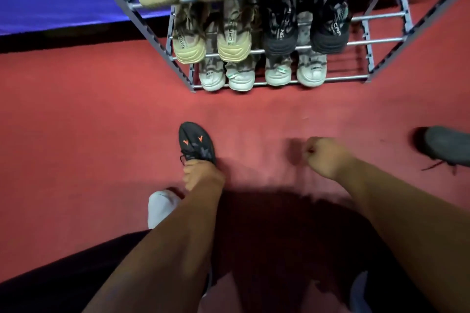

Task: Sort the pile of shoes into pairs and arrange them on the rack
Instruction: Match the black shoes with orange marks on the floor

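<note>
On carpet (101,134), left hand (201,173) apparently gripping shoe (195,141)

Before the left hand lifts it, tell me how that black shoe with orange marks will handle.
Likely light: the left hand alone grips the black shoe at its heel end. Gripped there, its toe may dip. Its laces look loose and could dangle.

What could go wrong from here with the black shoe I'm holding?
1. The left hand grips the black shoe only at its heel end, so it may slip or swing when lifted.
2. The grey shoe on the floor at the right shows no orange marks. It may not be the mate, so check before pairing.
3. Toes on the rack overhang the front bars, so a bump could knock shoes off.
</note>
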A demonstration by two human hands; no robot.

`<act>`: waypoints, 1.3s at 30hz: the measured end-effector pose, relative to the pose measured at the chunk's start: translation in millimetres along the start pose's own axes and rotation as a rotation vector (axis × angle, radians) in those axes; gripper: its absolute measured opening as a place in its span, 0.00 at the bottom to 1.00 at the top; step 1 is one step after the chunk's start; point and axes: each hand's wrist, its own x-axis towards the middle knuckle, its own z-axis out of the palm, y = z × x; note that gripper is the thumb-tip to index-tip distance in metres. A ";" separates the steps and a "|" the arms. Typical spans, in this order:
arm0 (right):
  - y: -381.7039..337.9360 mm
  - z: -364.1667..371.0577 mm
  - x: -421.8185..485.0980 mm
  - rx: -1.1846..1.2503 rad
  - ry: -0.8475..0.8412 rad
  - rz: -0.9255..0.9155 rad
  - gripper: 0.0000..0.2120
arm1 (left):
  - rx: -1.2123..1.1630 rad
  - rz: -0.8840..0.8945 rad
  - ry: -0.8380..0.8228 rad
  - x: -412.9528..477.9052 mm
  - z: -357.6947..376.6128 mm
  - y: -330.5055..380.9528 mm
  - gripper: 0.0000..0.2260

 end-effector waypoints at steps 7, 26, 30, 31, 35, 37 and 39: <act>59.3 -3.4 5.7 0.143 0.189 0.186 0.09 | -0.092 0.379 -0.083 -64.3 40.7 65.4 0.46; 236.6 -65.8 1.5 0.061 0.254 0.604 0.51 | 0.041 0.947 -0.078 -139.0 119.2 161.1 0.35; 239.2 -75.5 9.8 -0.098 0.260 0.590 0.40 | -0.043 0.950 -0.180 -126.3 115.3 159.7 0.39; 236.5 -79.4 9.1 -0.136 0.255 0.565 0.33 | -0.066 0.943 -0.210 -124.4 113.5 159.9 0.39; 201.3 -93.4 1.7 -0.186 0.341 0.424 0.34 | -0.157 0.862 -0.296 -122.2 96.5 162.7 0.34; 168.8 -100.1 -5.3 -0.127 0.476 0.332 0.37 | -0.186 0.848 -0.271 -123.3 78.1 166.1 0.28; 130.3 -103.4 -15.0 -0.099 0.582 0.199 0.36 | -0.293 0.824 -0.311 -126.5 51.3 172.2 0.22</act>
